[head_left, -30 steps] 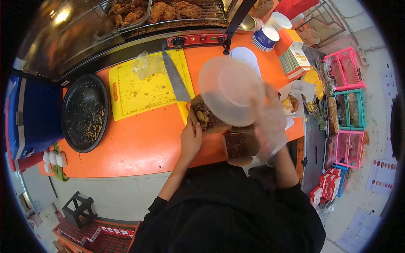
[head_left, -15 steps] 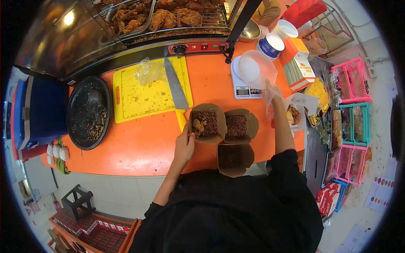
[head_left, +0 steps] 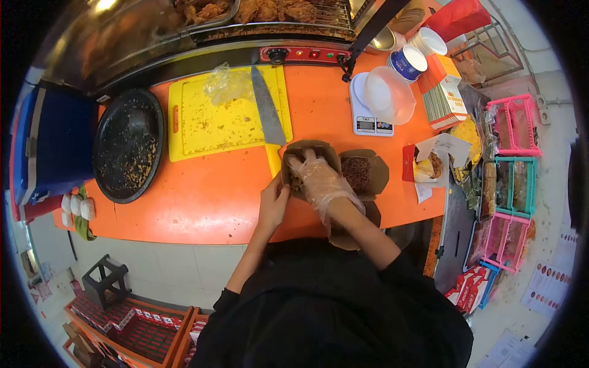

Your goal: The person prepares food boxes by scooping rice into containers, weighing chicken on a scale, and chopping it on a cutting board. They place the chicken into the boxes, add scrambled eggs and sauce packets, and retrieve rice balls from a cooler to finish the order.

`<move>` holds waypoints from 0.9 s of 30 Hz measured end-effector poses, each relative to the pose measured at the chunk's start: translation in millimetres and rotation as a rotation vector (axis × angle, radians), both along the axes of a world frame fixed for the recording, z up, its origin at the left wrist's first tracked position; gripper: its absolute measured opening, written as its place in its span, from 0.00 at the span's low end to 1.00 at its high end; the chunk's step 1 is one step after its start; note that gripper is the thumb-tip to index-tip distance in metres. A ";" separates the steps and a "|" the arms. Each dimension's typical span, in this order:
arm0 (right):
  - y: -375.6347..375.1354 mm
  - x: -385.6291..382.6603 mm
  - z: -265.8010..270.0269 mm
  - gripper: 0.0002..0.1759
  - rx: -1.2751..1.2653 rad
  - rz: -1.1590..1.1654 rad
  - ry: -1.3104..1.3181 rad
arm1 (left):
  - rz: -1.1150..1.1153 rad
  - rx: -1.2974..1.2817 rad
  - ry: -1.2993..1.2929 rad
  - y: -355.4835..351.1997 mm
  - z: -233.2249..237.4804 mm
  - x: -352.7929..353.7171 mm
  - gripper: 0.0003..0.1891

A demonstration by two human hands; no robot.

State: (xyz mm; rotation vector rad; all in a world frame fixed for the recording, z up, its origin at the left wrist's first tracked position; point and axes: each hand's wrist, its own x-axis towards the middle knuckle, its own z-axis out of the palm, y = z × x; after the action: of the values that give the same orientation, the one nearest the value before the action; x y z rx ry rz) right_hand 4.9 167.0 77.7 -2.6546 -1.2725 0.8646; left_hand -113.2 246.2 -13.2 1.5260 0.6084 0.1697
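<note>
An open brown box (head_left: pixel 325 153) holds dark rice and bits of fried food at its left side. My left hand (head_left: pixel 273 201) has its fingers closed on the box's left wall. Inside the same box is my right hand (head_left: pixel 316 178) in a clear plastic glove, fingertips down at the food and spread a little; whether anything is between them is hidden. To its right stands a second open box (head_left: pixel 356 175) with dark rice. A third box (head_left: pixel 370 214) is partly covered by my right forearm. Near the boxes, a large knife (head_left: pixel 268 110) with a yellow handle lies over the yellow cutting board (head_left: pixel 184 135).
A black round tray (head_left: pixel 126 159) lies at the left. On the right are a white scale (head_left: pixel 362 116) with a translucent bowl (head_left: pixel 392 98), paper cups (head_left: pixel 408 63), a card carton (head_left: pixel 445 101) and a red food box (head_left: pixel 408 162). A heated cabinet (head_left: pixel 215 52) spans the back.
My right hand has moved left from beside the scale into the left rice box. The translucent bowl now rests by the scale, apart from that hand. The view has shifted slightly.
</note>
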 end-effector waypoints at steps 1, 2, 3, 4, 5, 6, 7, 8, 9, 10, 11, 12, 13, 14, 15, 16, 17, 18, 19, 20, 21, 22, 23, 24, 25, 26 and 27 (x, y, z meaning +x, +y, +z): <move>2.4 0.7 -3.1 0.22 -0.010 0.007 0.000 | 0.001 -0.032 -0.015 1.3 4.1 0.1 0.20; 2.9 1.4 -8.6 0.26 -0.035 0.119 -0.074 | 0.010 -0.042 -0.015 2.4 8.8 -0.3 0.20; 3.3 2.8 -14.9 0.29 -0.058 0.231 -0.148 | -0.021 -0.065 0.028 4.2 14.1 -0.3 0.19; 3.5 5.5 -26.2 0.29 -0.063 0.240 -0.151 | -0.052 -0.086 0.069 6.2 16.9 0.4 0.19; 3.1 7.3 -37.7 0.27 -0.059 0.309 -0.181 | -0.045 -0.092 0.068 6.4 13.4 -0.5 0.19; -0.3 8.3 -47.5 0.26 -0.055 0.379 -0.210 | -0.056 -0.075 0.057 5.4 7.9 -1.8 0.19; -0.8 8.8 -41.7 0.26 -0.059 0.388 -0.210 | -0.066 -0.056 0.044 5.5 7.7 -1.6 0.19; -1.5 9.0 -33.5 0.24 -0.029 0.414 -0.199 | -0.060 -0.060 0.045 5.5 7.7 -2.5 0.19; -2.4 8.9 -28.6 0.23 0.002 0.438 -0.186 | -0.061 -0.048 0.057 5.3 8.1 -3.4 0.19; -4.5 9.2 -32.4 0.23 0.001 0.443 -0.186 | -0.061 -0.036 0.068 5.6 9.2 -3.4 0.19; -8.1 9.0 -40.6 0.21 -0.005 0.489 -0.224 | -0.058 -0.039 0.069 5.3 8.9 -3.7 0.19; -11.2 9.2 -47.1 0.20 -0.010 0.536 -0.263 | -0.053 -0.056 0.062 5.1 8.7 -3.3 0.20; -12.6 10.1 -50.1 0.20 -0.011 0.540 -0.265 | -0.047 -0.071 0.055 5.2 7.4 -2.5 0.21; -14.5 10.5 -53.0 0.18 -0.026 0.525 -0.221 | -0.045 -0.072 0.054 4.4 3.1 -1.9 0.21; -17.4 11.1 -55.4 0.16 -0.042 0.509 -0.176 | -0.029 0.003 -0.002 2.9 -2.7 -1.1 0.22; -19.5 11.2 -51.7 0.16 -0.044 0.511 -0.177 | -0.014 0.078 -0.058 1.9 -1.6 -0.4 0.23; -21.8 11.6 -47.5 0.16 0.019 0.541 -0.201 | -0.014 0.077 -0.059 1.0 0.0 -1.1 0.23; -22.2 12.2 -43.1 0.15 0.084 0.571 -0.227 | -0.036 0.108 -0.034 0.8 1.7 -1.5 0.24; -19.1 11.6 -32.4 0.15 0.084 0.572 -0.228 | -0.058 0.138 -0.008 1.6 5.2 -2.0 0.24; -14.6 11.2 -16.5 0.16 0.016 0.497 -0.140 | -0.054 0.136 -0.008 2.2 5.7 -2.8 0.24; -11.1 11.0 -3.6 0.17 -0.054 0.422 -0.052 | -0.058 0.123 0.016 2.6 6.0 -3.6 0.24; -9.7 14.2 5.4 0.17 -0.055 0.426 -0.050 | -0.065 0.110 0.041 3.0 6.0 -4.5 0.24; -9.9 21.5 13.5 0.18 -0.056 0.334 0.061 | -0.064 0.108 0.041 3.0 6.3 -5.2 0.24; -11.2 29.3 17.6 0.18 -0.057 0.241 0.169 | -0.075 0.102 0.035 2.9 6.7 -5.3 0.25; -12.9 35.6 17.5 0.18 -0.059 0.245 0.169 | -0.085 0.095 0.029 2.5 6.5 -5.7 0.25; -14.7 41.5 16.8 0.18 0.022 0.062 0.354 | -0.080 0.093 0.030 1.7 5.9 -5.9 0.25; -15.7 47.4 19.7 0.18 0.117 0.001 0.440 | -0.073 0.080 0.023 0.5 5.2 -5.6 0.25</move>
State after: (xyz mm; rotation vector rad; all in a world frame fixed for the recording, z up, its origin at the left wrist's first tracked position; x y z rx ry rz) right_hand 52.3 151.3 97.4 -2.2041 -1.1680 1.2431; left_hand -118.7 246.8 -8.1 1.6267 0.5689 0.1213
